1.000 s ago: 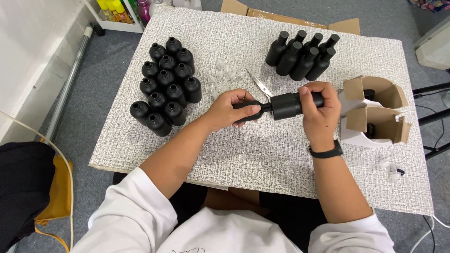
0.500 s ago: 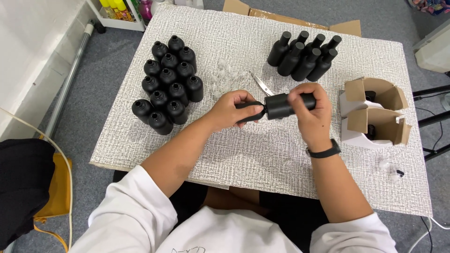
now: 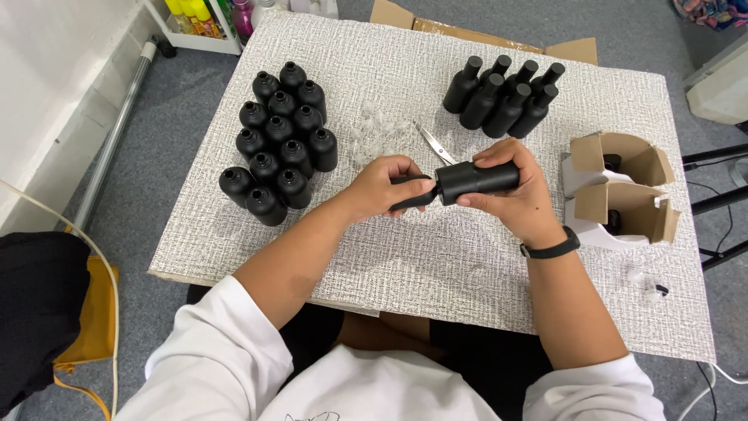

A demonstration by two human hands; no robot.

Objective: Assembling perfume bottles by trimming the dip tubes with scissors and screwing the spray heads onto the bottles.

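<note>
1. A table with a pale, woven-textured top fills the middle of the view.
2. The floor is grey carpet.
3. A white wall runs along the left, with a white pole lying on the floor just beside it.
4. A white rack stands at the top left, holding yellow and pink bottles.
5. Brown cardboard shows behind the table's far edge.
6. A black and yellow chair sits at the lower left.
7. Black stand legs cross the floor on the right.
8. Light is even, with soft shadows.
</note>
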